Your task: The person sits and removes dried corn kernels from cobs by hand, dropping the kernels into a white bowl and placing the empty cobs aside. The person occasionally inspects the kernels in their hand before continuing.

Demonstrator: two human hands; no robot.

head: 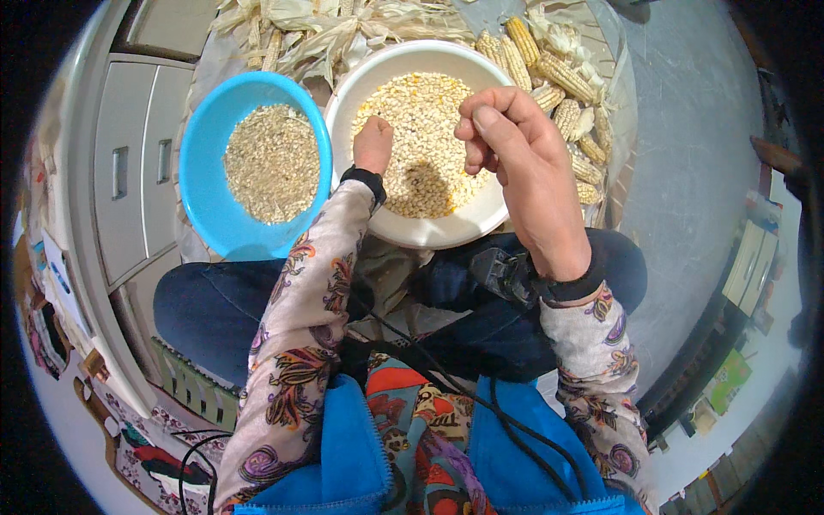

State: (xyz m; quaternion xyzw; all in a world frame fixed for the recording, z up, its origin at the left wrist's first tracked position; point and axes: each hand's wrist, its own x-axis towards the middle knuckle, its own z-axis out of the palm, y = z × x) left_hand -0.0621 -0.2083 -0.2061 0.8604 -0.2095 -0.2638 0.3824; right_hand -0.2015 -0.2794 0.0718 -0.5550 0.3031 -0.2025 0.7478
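A white basin of loose corn kernels, mostly pale with some yellow ones, stands in front of my crossed legs. My left hand is curled over the kernels at the basin's left side; its fingertips are hidden. Higher up, above the right rim, my right hand has its fingers bent and its thumb close to the index finger. Whether either hand holds a kernel cannot be made out. Left of the white basin is a blue basin with smaller, chaffy-looking corn pieces.
Corn cobs with kernels on them lie beyond and right of the white basin. Dry corn husks spread along the far side. A pale cabinet borders the left; grey floor extends on the right. Black cables cross my lap.
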